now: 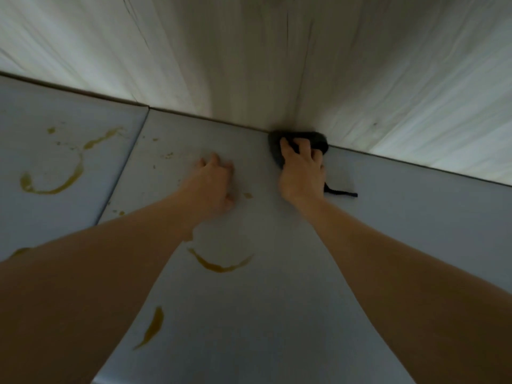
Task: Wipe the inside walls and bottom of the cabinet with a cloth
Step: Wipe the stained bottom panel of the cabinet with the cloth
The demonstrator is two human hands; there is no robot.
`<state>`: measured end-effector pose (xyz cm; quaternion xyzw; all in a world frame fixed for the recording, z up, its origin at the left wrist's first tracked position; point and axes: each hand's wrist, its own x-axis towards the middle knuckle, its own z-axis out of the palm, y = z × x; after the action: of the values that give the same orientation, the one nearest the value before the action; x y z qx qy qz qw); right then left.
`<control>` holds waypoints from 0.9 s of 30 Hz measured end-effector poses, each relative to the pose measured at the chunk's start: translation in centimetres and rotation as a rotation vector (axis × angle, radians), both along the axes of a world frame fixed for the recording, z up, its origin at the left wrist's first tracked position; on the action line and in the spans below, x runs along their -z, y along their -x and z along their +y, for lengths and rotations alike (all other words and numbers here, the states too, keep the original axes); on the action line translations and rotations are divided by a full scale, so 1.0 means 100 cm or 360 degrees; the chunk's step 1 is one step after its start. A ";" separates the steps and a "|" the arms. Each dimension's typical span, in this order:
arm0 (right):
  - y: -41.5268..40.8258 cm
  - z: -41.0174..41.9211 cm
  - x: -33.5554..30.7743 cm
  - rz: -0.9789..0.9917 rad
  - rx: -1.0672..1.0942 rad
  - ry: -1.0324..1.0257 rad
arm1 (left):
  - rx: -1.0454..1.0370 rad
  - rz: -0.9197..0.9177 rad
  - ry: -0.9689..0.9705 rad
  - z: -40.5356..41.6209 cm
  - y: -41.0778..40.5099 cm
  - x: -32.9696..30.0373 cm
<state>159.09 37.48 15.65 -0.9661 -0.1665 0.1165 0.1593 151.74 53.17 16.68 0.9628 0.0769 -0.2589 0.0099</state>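
Both arms outstretched, left hand braced, right hand gripping

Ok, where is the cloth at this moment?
In the head view, the dark cloth sits right of centre under the right hand, pressed into the corner where the cabinet bottom meets the back wall.

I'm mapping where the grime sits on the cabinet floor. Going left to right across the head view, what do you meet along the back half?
Large yellow ring stain → seam between floor panels → left hand, resting on the floor → right hand gripping the dark cloth at the back corner.
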 end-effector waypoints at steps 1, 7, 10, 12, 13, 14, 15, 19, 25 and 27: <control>-0.005 -0.009 0.001 -0.0035 -0.0055 -0.0005 | -0.0015 0.0032 -0.0002 0.000 -0.001 -0.001; -0.016 -0.060 -0.003 -0.0038 0.0471 0.0068 | -0.0016 0.0180 0.0009 0.003 -0.002 -0.003; -0.012 -0.029 -0.006 -0.0009 0.0606 0.0094 | -0.0012 0.0175 0.0030 0.005 -0.002 -0.001; -0.004 0.001 -0.006 -0.0055 0.0423 0.0053 | -0.0013 0.0163 0.0049 0.005 -0.001 0.001; 0.001 0.017 -0.005 -0.0066 0.0275 0.0006 | -0.0007 0.0155 0.0050 0.006 -0.001 0.002; 0.005 0.030 -0.005 -0.0067 0.0144 -0.0035 | -0.0001 0.0147 0.0047 0.007 -0.002 0.002; 0.006 0.038 -0.005 -0.0054 0.0061 -0.0060 | -0.0001 0.0150 0.0052 0.008 -0.001 0.002; -0.006 0.011 0.000 0.0012 -0.0049 0.0007 | -0.0028 0.0076 0.0116 0.008 0.002 0.001; -0.009 -0.020 -0.009 0.0155 0.0674 0.0135 | 0.0045 -0.0128 0.0294 0.021 0.015 -0.002; -0.005 0.011 -0.012 0.0193 0.0721 0.0165 | 0.0068 -0.0195 0.0423 0.031 0.020 -0.005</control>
<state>159.60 38.55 16.89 -0.9769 0.0705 0.1441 0.1412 149.74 56.27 17.16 0.9684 0.0206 -0.2077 0.1365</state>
